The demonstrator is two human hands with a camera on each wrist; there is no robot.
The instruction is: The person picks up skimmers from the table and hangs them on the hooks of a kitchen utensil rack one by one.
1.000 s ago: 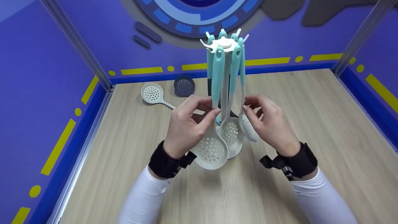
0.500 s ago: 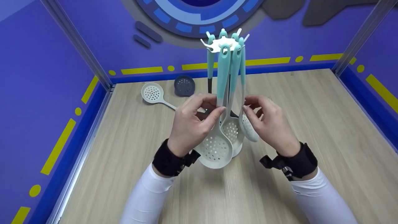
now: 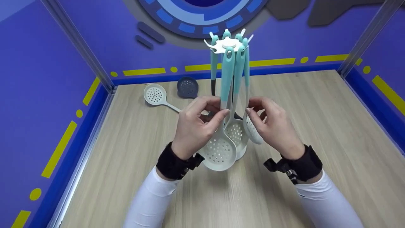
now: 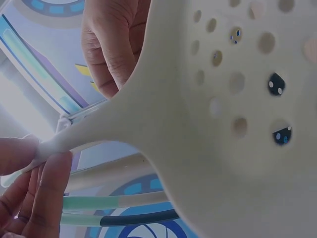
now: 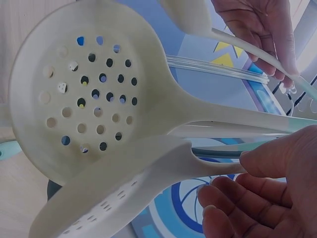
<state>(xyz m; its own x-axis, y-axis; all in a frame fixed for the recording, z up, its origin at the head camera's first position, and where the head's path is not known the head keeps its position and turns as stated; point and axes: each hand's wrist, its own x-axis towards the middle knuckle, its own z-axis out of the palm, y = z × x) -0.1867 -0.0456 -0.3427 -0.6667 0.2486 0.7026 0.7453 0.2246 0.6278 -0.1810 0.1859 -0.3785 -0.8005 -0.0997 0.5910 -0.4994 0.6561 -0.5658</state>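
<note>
A white utensil rack (image 3: 228,46) stands upright, with several turquoise-handled utensils hanging round its hooked top. My left hand (image 3: 196,128) pinches the neck of a pale skimmer (image 3: 220,153) at the front, between thumb and fingers. Its handle hole is at a front hook; whether the hook passes through it is hard to tell. On the other side, my right hand (image 3: 276,128) pinches the neck of a second skimmer (image 3: 253,131), which hangs from the rack. Between these two hangs a third skimmer (image 3: 234,133). The left wrist view shows the front skimmer's neck between thumb and fingertips.
Behind my left hand, another pale skimmer (image 3: 155,95) lies on the wooden table (image 3: 332,142). A dark grey perforated skimmer head (image 3: 187,87) lies nearby, its handle hidden. The rack's round white base (image 3: 241,155) is partly covered by the skimmers. Blue walls enclose the back and sides.
My left hand has shifted right with the front skimmer, bringing its handle nearer the middle of the rack, then slightly down. The right hand has stayed nearly still on its skimmer.
</note>
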